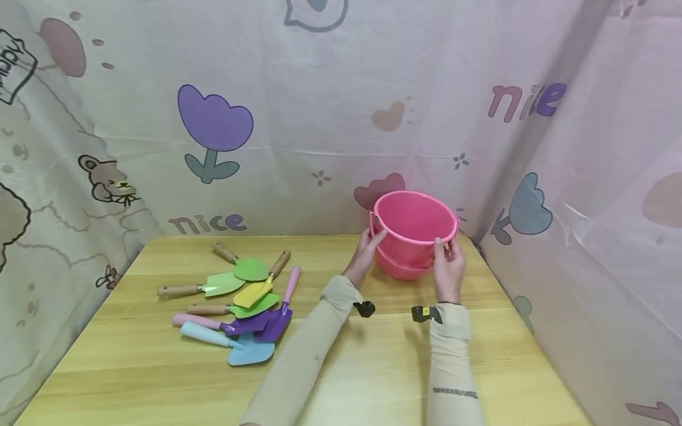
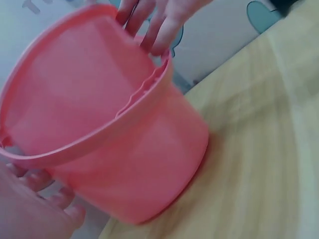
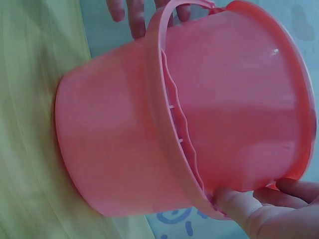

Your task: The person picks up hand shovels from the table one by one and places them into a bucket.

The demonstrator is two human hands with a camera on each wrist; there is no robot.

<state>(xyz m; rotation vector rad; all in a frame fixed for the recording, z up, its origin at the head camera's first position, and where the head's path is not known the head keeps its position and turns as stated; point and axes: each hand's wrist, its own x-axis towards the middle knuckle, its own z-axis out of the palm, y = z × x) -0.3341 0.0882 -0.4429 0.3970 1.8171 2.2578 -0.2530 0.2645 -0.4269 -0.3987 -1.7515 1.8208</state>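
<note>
Cartoon-printed cloth (image 1: 298,118) behind a wood-grain tabletop (image 1: 383,367), pink handled bucket (image 1: 402,254) toward the back right, left hand (image 1: 364,255) gripping its left side, right hand (image 1: 449,269) gripping its rim (image 1: 412,241) at the right, green, yellow, purple and light-blue hand trowels (image 1: 253,293) overlapping at the left

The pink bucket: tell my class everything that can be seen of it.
The pink bucket looks like smooth plastic, round and narrowing toward its base. It has a projecting rim and a matching handle, lowered across the near side, with a wavy-edged inner strip. The mouth faces upward, and no contents show inside. It is at the far right of the table; whether its base bears fully there is unclear. The left hand holds its left side, the right hand its right, near the rim.
</note>
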